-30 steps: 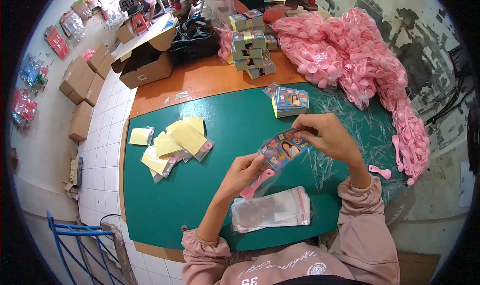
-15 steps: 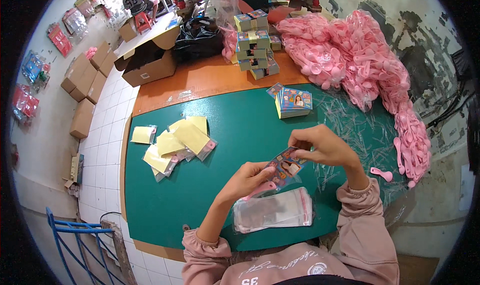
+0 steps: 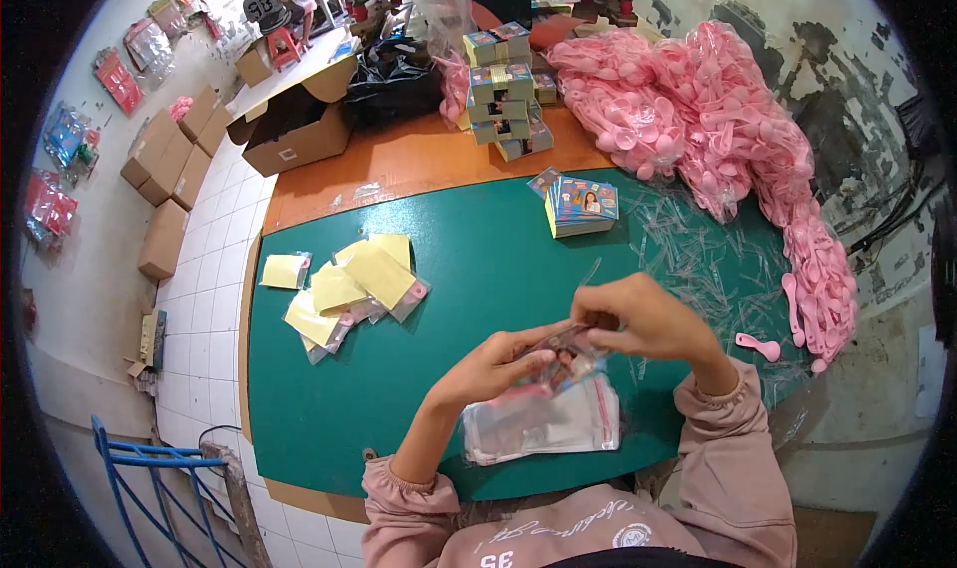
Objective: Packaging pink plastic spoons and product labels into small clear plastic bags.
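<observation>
I see the card packet (image 3: pixel 576 367) above the clear bags (image 3: pixel 543 426), fingers of the left hand (image 3: pixel 490 369) and right hand (image 3: pixel 646 319) clamped on its ends. I judge it light, flexible, slippery; hold opposite edges.

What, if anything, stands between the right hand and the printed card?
Nothing visible does: the right hand is at the upper edge of the printed card, the left hand at its left. Blur hides finer detail.

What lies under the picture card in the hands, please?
Clear bags lie below the card, on the green tabletop. Their far edge is partly hidden by the card; anything covered there cannot be seen.
</observation>
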A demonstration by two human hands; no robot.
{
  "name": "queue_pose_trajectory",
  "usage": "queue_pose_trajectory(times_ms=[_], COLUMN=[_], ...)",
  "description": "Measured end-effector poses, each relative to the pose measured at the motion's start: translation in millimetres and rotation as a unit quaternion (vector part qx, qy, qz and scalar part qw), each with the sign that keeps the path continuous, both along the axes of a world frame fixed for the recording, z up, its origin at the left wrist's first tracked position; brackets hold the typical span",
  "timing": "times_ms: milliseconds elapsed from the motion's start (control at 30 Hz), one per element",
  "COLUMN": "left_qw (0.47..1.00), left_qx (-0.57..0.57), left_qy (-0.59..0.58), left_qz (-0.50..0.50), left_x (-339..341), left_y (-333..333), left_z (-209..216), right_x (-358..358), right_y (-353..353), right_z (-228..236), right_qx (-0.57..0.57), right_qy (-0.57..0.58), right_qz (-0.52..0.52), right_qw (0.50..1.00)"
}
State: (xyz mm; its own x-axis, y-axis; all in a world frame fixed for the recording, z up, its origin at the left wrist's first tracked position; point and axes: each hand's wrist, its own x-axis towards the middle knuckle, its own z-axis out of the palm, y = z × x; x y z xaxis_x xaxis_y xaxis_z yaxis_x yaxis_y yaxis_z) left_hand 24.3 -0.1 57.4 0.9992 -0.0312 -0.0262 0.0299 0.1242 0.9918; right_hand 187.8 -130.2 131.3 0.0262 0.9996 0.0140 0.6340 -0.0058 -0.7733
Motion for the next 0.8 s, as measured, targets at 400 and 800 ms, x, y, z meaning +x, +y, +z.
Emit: queue_pose_trajectory(times_ms=[400, 800], left_qw=[0.961, 0.996], left_qx=[0.174, 0.046], left_qy=[0.185, 0.070], left_qz=[0.110, 0.033], left_x=[-5.4, -34.8], left_y=[-10.1, 25.8], left_z=[12.2, -22.7], right_x=[-8.9, 10.3], right_y=[4.7, -21.7], right_z=[-44.7, -67.4], right_qx=[-0.014, -0.047], right_qy=[0.047, 0.170], right_qz=[0.000, -0.099], right_qw=[0.999, 0.979])
